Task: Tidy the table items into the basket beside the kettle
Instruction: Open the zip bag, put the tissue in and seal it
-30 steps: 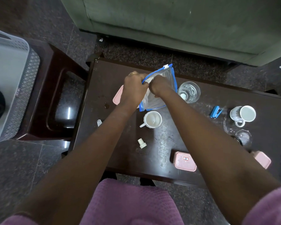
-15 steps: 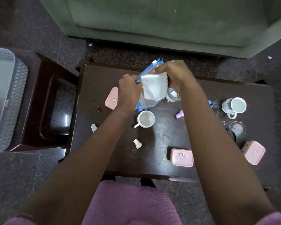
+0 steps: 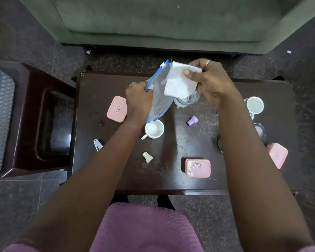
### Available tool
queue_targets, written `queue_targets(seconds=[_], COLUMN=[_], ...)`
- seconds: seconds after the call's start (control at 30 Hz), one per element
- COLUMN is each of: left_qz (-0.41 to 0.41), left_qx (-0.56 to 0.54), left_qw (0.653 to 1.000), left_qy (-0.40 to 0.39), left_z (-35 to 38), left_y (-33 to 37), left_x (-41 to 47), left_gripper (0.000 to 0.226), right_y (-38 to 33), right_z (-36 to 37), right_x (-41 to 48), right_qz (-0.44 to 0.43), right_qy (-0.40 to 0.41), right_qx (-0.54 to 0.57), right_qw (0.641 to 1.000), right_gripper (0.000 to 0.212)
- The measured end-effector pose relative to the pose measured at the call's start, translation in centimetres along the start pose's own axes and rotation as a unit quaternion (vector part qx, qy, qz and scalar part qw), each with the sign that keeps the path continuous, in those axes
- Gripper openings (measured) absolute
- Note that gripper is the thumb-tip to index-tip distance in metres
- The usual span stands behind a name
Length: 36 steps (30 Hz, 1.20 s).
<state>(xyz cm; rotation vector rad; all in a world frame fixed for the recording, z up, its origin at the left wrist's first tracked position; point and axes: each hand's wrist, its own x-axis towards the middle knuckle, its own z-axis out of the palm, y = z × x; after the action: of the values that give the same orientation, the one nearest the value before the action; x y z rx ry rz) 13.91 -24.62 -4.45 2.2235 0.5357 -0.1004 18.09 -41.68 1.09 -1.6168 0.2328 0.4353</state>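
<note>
Blue-edged clear plastic zip bag [image 3: 159, 100] hangs above the far middle of the dark wooden table [image 3: 171, 180], its rim pinched in the left hand [image 3: 138, 100]. At its 2 o'clock the right hand [image 3: 212, 82] grips a folded white tissue pad [image 3: 179, 83] that overlaps the bag's upper edge. A small white cup [image 3: 154, 129] sits at the bag's 6 o'clock. The grey perforated basket [image 3: 2, 115] stands well apart at 9 o'clock.

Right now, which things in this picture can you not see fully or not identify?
Head view:
- Grey perforated plastic basket: cut off by the left edge; the kettle is out of frame.
- Clear drinking glass: mostly hidden behind the white folded paper napkin.
- Small blue object: only a sliver shows beside the right forearm.
- Labels on the pink plastic boxes: too small to read.
- Clear blue-edged zip bag: hazy plastic, contents unclear.
</note>
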Motion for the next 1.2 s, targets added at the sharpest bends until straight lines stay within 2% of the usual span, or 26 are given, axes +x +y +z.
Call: queue_targets(seconds=[0.1,0.23,0.33,0.4,0.5,0.63,0.77,0.93,1.03,1.1,1.2], left_qz=[0.007,0.015,0.02,0.016,0.017,0.021,0.017,0.019,0.016,0.012,0.013], left_qx=[0.012,0.018,0.027,0.03,0.032,0.04,0.055,0.076,0.08,0.083,0.09], left_qw=[1.0,1.0,0.999,0.999,0.999,0.999,0.998,0.997,0.997,0.996,0.996], left_qy=[-0.003,-0.004,0.0,0.003,0.007,0.009,0.005,0.009,0.003,-0.004,-0.008], left_z=[0.5,1.1,1.8,2.2,2.9,3.6,4.3,4.9,5.5,6.0,6.5], left_y=[0.4,0.5,0.8,0.9,1.2,1.7,2.1,2.7,2.9,3.0,2.9], left_x=[-0.6,-1.0,-1.4,-1.6,-2.1,-2.7,-3.2,-3.7,-3.8,-3.9,-4.1], left_gripper=[0.02,0.026,0.028,0.018,0.026,0.026,0.031,0.038,0.039,0.039,0.04], right_y=[1.0,3.5,5.5,7.2,9.5,12.2,14.0,14.8,15.2,15.4,15.6], right_z=[-3.0,-7.7,-11.2,-12.8,-14.3,-15.4,-16.3,-18.2,-19.1,-19.3,-19.1], right_x=[-1.4,-3.9,-6.1,-7.2,-8.5,-9.7,-10.4,-11.0,-10.9,-10.7,-10.2], right_qz=[0.026,0.027,0.035,0.036,0.08,0.157,0.221,0.25,0.278,0.288,0.29], right_qy=[0.036,0.133,0.206,0.246,0.286,0.263,0.222,0.297,0.304,0.276,0.232], right_qx=[0.088,0.021,0.108,0.149,0.093,0.063,0.064,0.013,-0.09,-0.191,-0.249], right_qw=[0.995,0.991,0.972,0.957,0.95,0.95,0.948,0.922,0.907,0.897,0.894], right_gripper=[0.017,0.013,0.016,0.019,0.017,0.02,0.039,0.042,0.041,0.043,0.041])
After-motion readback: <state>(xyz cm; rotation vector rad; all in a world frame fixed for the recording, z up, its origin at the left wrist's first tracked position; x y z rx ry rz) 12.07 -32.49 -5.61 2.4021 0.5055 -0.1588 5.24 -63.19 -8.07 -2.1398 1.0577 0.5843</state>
